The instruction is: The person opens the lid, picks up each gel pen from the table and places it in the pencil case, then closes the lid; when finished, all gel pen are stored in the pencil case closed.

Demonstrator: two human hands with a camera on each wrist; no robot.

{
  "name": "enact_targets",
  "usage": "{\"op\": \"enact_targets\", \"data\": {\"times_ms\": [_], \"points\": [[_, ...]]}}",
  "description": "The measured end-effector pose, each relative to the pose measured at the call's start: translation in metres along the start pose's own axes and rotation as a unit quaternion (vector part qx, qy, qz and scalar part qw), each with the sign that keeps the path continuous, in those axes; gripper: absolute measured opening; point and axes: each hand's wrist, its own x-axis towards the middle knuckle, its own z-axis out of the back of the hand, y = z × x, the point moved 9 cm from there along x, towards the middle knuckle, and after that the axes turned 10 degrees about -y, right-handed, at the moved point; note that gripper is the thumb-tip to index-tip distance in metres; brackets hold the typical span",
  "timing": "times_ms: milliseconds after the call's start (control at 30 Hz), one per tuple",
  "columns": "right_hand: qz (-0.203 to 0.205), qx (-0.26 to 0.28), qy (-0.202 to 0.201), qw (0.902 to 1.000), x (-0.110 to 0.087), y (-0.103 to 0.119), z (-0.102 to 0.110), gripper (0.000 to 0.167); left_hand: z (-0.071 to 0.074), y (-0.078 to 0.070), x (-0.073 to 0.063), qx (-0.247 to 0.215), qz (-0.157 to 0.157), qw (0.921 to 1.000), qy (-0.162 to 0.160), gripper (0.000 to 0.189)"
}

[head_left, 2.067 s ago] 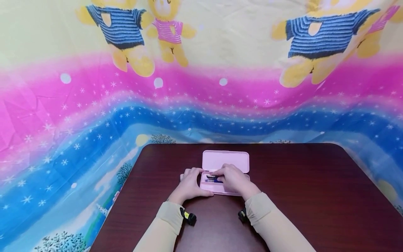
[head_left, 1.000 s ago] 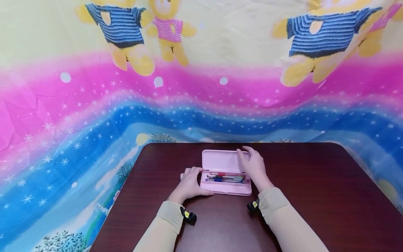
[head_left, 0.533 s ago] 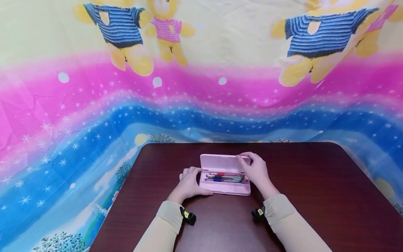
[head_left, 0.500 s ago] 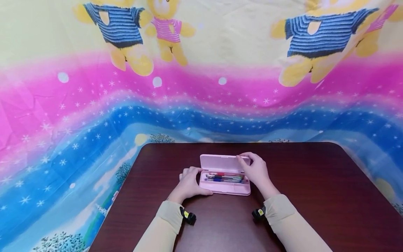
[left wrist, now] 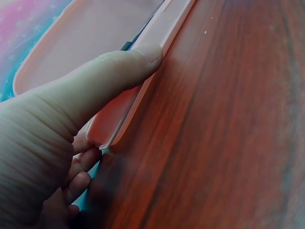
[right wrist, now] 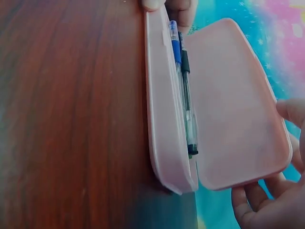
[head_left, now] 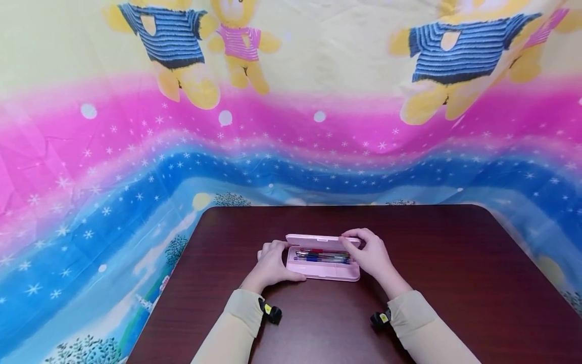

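Observation:
A pink pencil case [head_left: 313,274] lies on the table with its lid [head_left: 313,239] partly lowered, tilted over the tray. Several pens [head_left: 323,257] with blue, black and red parts lie in the back compartment. My left hand [head_left: 270,265] holds the case's left end, the thumb [left wrist: 138,59] on the front edge and the fingers around the end. At the lid's right end, my right hand [head_left: 373,255] pinches the edge between thumb and fingers. The right wrist view shows the lid's bare inner face [right wrist: 228,109] and two pens [right wrist: 183,81] beside it.
The dark wooden table [head_left: 436,283] has rounded back corners. Behind it hangs a cloth backdrop [head_left: 291,141] printed with bears and snowflakes. Each wrist carries a small black camera [head_left: 273,313] on a strap.
My right hand was among the pens, then moved to the lid's right edge. Since then the lid has tilted forward and down with it. The left hand stays on the case.

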Motion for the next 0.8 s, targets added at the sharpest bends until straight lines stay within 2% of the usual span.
{"op": "enact_targets", "data": {"times_ms": [100,300,567,800], "points": [[0.043,-0.012,0.007,0.999,-0.006,0.005,0.0,0.012,0.0,-0.001,0.0,0.003,-0.002,1.0,0.002,0.112],[0.114,-0.042,0.042,0.9917,-0.021,0.012,-0.004,0.016,0.0,-0.001,-0.001,0.004,-0.008,1.0,0.003,0.11],[0.144,-0.097,0.081,0.9814,-0.035,0.013,-0.011,0.023,-0.001,0.003,-0.001,0.001,-0.003,1.0,0.008,0.107],[0.173,-0.141,0.087,0.9709,-0.042,0.015,-0.016,0.027,-0.004,0.003,0.0,0.001,-0.005,1.0,0.008,0.105]]}}
